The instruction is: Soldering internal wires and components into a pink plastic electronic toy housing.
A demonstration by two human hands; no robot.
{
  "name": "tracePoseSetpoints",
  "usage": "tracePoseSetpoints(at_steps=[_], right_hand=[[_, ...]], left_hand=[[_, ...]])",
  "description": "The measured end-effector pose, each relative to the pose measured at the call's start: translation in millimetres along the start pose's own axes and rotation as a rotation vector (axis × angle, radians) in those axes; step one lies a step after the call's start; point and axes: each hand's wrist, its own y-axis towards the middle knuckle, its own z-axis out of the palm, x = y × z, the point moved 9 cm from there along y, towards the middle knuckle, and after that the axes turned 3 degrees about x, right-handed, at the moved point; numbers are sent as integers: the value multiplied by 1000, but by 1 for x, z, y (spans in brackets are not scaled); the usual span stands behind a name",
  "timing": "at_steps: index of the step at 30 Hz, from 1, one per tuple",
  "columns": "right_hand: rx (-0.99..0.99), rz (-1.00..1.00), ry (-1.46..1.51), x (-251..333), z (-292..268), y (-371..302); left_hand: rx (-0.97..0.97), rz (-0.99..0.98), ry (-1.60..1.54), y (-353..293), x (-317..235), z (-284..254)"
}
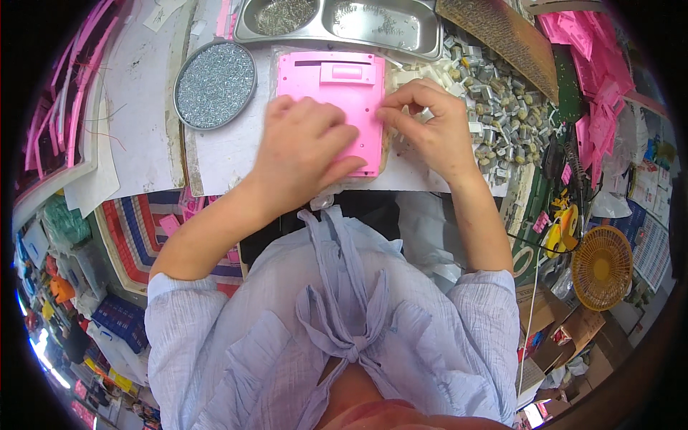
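Observation:
A flat pink plastic panel (pixel 365 136) with a slot and a raised block near its far edge lies on the worktable in front of me. My left hand (pixel 304 140) rests over its left half, fingers loosely bent and the thumb apart from them. Nothing shows between that thumb and the fingers. At the panel's right edge, my right hand (pixel 426 122) pinches thumb and forefinger together beside a small hole. Whatever sits in that pinch is too small to make out. Part of the panel is hidden under my left hand.
A round dish of small metal pieces (pixel 215 84) stands left of the panel. Behind it is a steel compartment tray (pixel 337 41). Many small silvery-and-white parts (pixel 505 115) lie heaped at right, near pink plastic pieces (pixel 605 93). A yellow basket (pixel 602 268) sits lower right.

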Motion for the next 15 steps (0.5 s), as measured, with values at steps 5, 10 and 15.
tracePoseSetpoints(at_steps=[5, 10, 15], right_hand=[[10, -35, -5, 4, 9, 0], [48, 40, 42, -6, 19, 3], [91, 133, 94, -9, 21, 1]], left_hand=[[-174, -401, 183, -36, 119, -61], [-49, -430, 345, -55, 153, -62], [-141, -492, 149, -64, 171, -61]])
